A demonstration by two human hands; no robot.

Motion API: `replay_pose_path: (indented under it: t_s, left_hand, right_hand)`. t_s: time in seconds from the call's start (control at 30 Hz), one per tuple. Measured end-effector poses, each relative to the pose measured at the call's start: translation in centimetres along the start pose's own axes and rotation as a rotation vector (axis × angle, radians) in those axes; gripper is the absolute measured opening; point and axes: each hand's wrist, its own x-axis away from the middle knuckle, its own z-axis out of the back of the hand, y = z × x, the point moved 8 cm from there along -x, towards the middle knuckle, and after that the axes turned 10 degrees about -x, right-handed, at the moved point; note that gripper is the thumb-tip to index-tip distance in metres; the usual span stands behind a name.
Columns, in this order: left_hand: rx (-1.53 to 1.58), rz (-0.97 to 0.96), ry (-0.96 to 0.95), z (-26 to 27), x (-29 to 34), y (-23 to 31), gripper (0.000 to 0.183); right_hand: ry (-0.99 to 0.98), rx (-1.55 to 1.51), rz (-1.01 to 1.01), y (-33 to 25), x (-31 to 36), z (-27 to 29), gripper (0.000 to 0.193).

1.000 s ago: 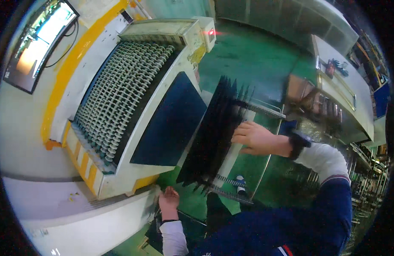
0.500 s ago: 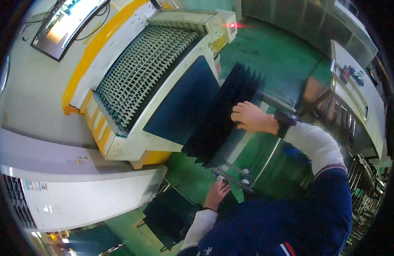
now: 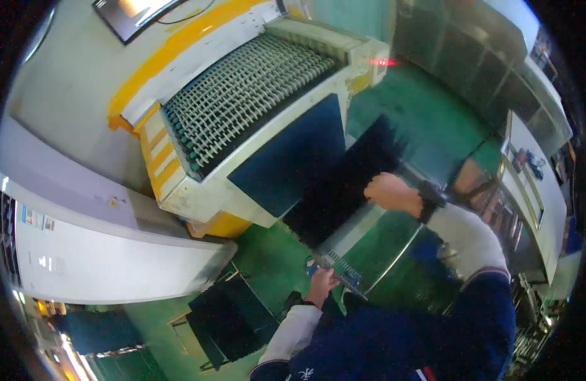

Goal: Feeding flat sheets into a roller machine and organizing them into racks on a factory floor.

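The left hand [image 3: 321, 286] has come to grasp the rack [image 3: 352, 286], what the right hand [image 3: 394, 193] grips is unclear, and stiff-looking panels [image 3: 347, 187] suit edge-holding.

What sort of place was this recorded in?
Probably a factory or workshop: a large roller machine with yellow-and-white striped edging stands by the wall, a wheelless-or-wheeled-unclear rack holds many thin dark panels close together, and the floor is bare green.

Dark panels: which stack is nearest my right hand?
The middle stack, just right of the roller machine, at your right hand. The lower-left stack and the machine's single side panel are farther away.
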Motion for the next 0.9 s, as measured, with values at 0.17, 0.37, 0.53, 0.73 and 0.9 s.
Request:
replay_pose_path:
  t_s: [0.17, 0.37, 0.53, 0.73, 0.9]
  left_hand:
    - [0.093, 0.088, 0.004, 2.9, 0.5, -1.0, 0.017]
    - [0.112, 0.128, 0.014, 4.6, 0.1, -0.3, 0.016]
    - [0.199, 0.048, -0.049, 7.3, -0.4, 0.8, 0.012]
    - [0.340, 0.013, 0.073, 11.7, 2.1, 4.0, 0.009]
    - [0.447, -0.049, 0.121, 17.8, 2.0, 2.7, 0.012]
  right_hand:
    - [0.278, -0.092, 0.237, -7.9, -0.6, 15.8, 0.015]
    - [0.656, -0.196, -0.081, -8.5, 2.3, 36.6, 0.021]
    - [0.887, -0.857, -0.312, 3.6, 4.3, 42.9, 0.019]
    - [1.146, -1.253, -0.590, 13.1, -1.9, 33.7, 0.022]
    - [1.076, -1.555, -0.153, 11.5, -15.8, 24.2, 0.028]
